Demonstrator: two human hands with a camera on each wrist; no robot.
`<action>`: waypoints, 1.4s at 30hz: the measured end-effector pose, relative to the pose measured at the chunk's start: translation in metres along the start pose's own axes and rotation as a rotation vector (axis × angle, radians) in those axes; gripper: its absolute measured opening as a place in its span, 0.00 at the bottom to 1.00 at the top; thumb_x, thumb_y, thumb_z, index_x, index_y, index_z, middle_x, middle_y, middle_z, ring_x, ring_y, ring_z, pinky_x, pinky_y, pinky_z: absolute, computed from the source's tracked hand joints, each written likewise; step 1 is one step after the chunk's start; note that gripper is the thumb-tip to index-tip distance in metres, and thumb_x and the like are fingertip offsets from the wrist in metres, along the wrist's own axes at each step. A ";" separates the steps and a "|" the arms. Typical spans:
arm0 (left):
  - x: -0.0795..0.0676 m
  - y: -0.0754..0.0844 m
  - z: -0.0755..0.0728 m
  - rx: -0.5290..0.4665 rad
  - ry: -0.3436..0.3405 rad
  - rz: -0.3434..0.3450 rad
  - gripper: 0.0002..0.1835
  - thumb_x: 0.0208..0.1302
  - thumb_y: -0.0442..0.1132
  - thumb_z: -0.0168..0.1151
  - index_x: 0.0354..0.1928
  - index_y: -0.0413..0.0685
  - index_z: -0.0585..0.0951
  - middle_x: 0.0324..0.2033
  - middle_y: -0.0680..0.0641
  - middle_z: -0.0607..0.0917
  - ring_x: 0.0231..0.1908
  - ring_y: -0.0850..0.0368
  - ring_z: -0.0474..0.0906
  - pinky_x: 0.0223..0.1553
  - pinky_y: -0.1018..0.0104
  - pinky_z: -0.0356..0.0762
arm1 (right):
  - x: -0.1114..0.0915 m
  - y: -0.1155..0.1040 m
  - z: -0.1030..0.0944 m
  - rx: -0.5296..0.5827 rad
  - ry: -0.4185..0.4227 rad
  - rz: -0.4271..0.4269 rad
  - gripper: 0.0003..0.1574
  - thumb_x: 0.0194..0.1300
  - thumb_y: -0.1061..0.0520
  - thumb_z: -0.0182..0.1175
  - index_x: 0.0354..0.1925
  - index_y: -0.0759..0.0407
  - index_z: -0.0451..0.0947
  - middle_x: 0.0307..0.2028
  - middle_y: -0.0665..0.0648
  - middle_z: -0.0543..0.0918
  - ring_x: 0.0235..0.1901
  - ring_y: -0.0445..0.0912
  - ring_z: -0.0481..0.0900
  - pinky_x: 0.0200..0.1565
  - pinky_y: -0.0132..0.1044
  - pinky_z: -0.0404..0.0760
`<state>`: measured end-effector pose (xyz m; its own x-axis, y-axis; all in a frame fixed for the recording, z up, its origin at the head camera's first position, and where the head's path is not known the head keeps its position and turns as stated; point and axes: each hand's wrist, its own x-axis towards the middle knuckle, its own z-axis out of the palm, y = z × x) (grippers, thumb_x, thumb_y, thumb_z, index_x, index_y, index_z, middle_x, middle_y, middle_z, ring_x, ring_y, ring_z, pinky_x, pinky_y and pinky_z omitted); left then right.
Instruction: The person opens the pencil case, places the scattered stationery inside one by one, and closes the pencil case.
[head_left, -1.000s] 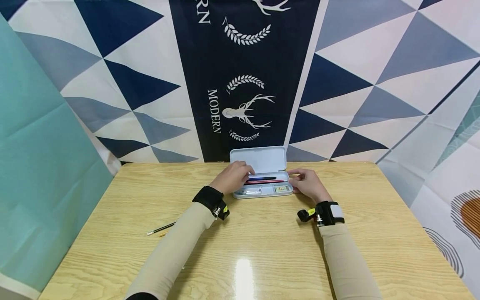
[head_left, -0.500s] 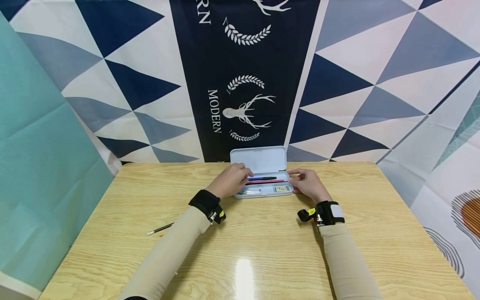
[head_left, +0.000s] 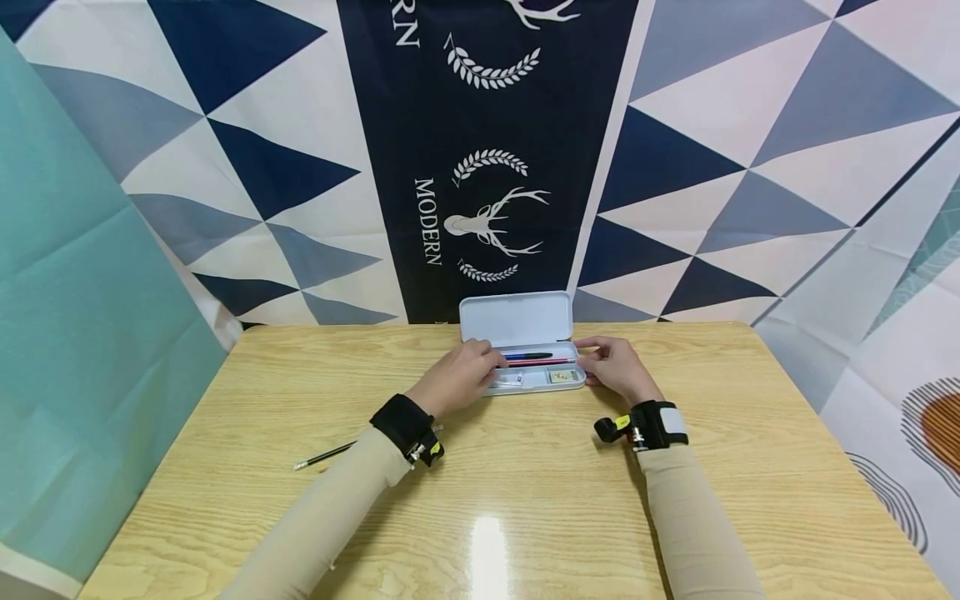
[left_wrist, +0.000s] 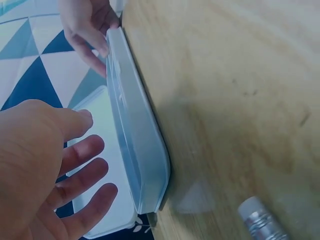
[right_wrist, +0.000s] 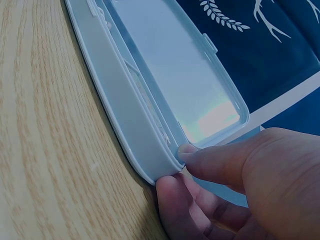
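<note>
A pale blue pencil case lies with its lid raised at the table's back edge. Inside are a blue-and-black pen, a red pencil-like stick, a clear packet and a small yellow-green patterned piece. My left hand is over the case's left end; in the left wrist view its fingers are spread, loosely bent, and hold nothing. My right hand grips the case's right end; in the right wrist view the thumb is on the rim and fingers press the end wall.
On the wooden table, left of the case, lies a black pencil with a white end, partly behind the left forearm. A second, orange stick barely shows beside it. An eraser-tipped metal end appears low in the left wrist view. Patterned cloth hangs behind.
My left hand has drawn slightly down and towards me, from the case's back left part to its front left. My right hand and the case stay put.
</note>
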<state>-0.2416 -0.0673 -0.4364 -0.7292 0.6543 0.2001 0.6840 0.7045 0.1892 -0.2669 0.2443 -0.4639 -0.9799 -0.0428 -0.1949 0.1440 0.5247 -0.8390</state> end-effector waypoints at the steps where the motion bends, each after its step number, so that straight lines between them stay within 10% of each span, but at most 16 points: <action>1: -0.001 0.001 0.000 -0.003 0.002 0.004 0.12 0.82 0.35 0.67 0.60 0.46 0.90 0.51 0.43 0.91 0.51 0.49 0.86 0.59 0.56 0.88 | 0.000 0.000 0.000 -0.001 0.000 0.000 0.29 0.84 0.61 0.61 0.78 0.64 0.77 0.52 0.66 0.85 0.37 0.43 0.83 0.38 0.28 0.88; 42: -0.072 0.013 -0.013 0.070 0.055 0.099 0.10 0.78 0.38 0.73 0.57 0.49 0.91 0.49 0.47 0.91 0.51 0.53 0.86 0.54 0.60 0.88 | 0.000 0.000 0.001 -0.006 0.005 -0.007 0.29 0.84 0.61 0.62 0.77 0.64 0.78 0.53 0.67 0.86 0.36 0.43 0.83 0.38 0.28 0.88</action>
<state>-0.1798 -0.1083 -0.4361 -0.6550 0.7070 0.2668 0.7483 0.6561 0.0984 -0.2667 0.2439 -0.4645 -0.9816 -0.0419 -0.1861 0.1362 0.5293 -0.8374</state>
